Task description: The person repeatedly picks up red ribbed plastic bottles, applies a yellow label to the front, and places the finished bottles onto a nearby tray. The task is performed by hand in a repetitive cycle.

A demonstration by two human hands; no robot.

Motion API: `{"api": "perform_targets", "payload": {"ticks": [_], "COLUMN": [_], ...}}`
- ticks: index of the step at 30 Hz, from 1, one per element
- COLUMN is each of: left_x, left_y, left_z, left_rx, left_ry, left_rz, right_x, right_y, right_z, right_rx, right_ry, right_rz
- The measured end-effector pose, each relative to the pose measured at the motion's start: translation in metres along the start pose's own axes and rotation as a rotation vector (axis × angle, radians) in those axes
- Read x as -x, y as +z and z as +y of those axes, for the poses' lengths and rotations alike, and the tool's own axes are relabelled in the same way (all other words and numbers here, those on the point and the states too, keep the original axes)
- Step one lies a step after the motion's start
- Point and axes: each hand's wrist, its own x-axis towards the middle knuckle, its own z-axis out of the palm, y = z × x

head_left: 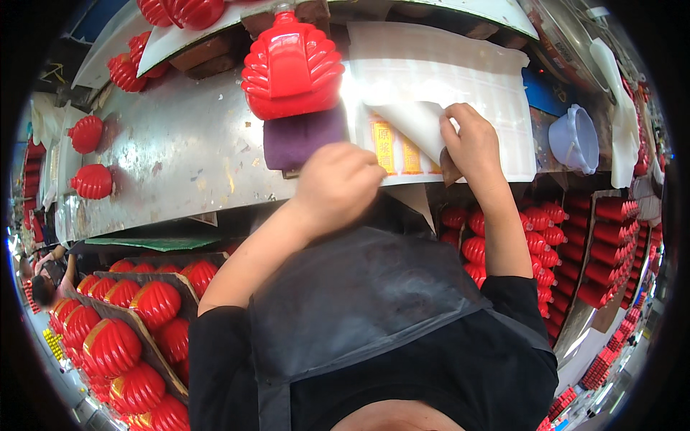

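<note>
Black apron [374, 302] and black sleeves fill the lower middle of the view, closest to the lens, with both forearms rising from them toward a worn steel workbench [180, 151].

At the far left, cardboard-divided crates [118, 337] hold rows of glossy red ribbed bottles, and two more such bottles [90, 158] lie loose on the bench's left end. Farther along, one large red ribbed bottle [291, 68] rests on the bench with a dark purple cloth pad [302, 136] touching its lower edge.

Just below that pad hovers the left hand [338, 183], fingers curled into a loose fist; whether anything is pinched inside it cannot be told. It sits at the edge of a white backing sheet [438, 79] spread over the bench, beside the gold labels [395, 147] printed there.

Right of it, the right hand [471, 144] pinches the sheet's peeled-up flap [413, 118] between thumb and fingertips, curling it back over the labels.

Beyond the sheet stands a pale lilac plastic cup [575, 140] on its side, and under the bench's right half more red bottles [546, 237] lie stacked in rows with their caps showing.
</note>
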Motion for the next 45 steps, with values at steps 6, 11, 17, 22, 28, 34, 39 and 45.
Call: {"api": "perform_targets", "payload": {"ticks": [6,11,17,22,28,34,39,45], "left_x": [-0.006,-0.003,0.001,0.003,0.003,0.002,0.002,0.000], "left_y": [0.018,0.021,0.025,0.025,0.024,0.023,0.020,0.019], "left_z": [-0.005,-0.008,-0.011,-0.013,-0.011,-0.010,-0.012,-0.010], "left_rx": [-0.161,-0.162,-0.166,-0.170,-0.200,-0.202,-0.191,-0.195], "left_ry": [0.063,0.072,0.072,0.082,0.067,0.060,0.056,0.052], "left_rz": [-0.251,-0.252,-0.251,-0.264,-0.295,-0.306,-0.308,-0.334], "right_x": [-0.038,-0.034,0.003,0.053,0.062,-0.009,-0.046,-0.050], "right_y": [-0.039,-0.062,-0.105,-0.105,-0.072,-0.036,-0.071,-0.122], "right_z": [-0.009,-0.018,0.054,0.112,0.088,0.055,0.083,0.095], "right_rx": [0.090,0.220,0.405,0.600,0.476,0.358,0.558,0.629], "right_ry": [-0.196,-0.266,0.252,0.767,0.557,0.364,0.288,0.260], "right_rz": [-0.091,-0.004,0.422,0.191,0.359,-0.242,-0.103,-0.015]}}
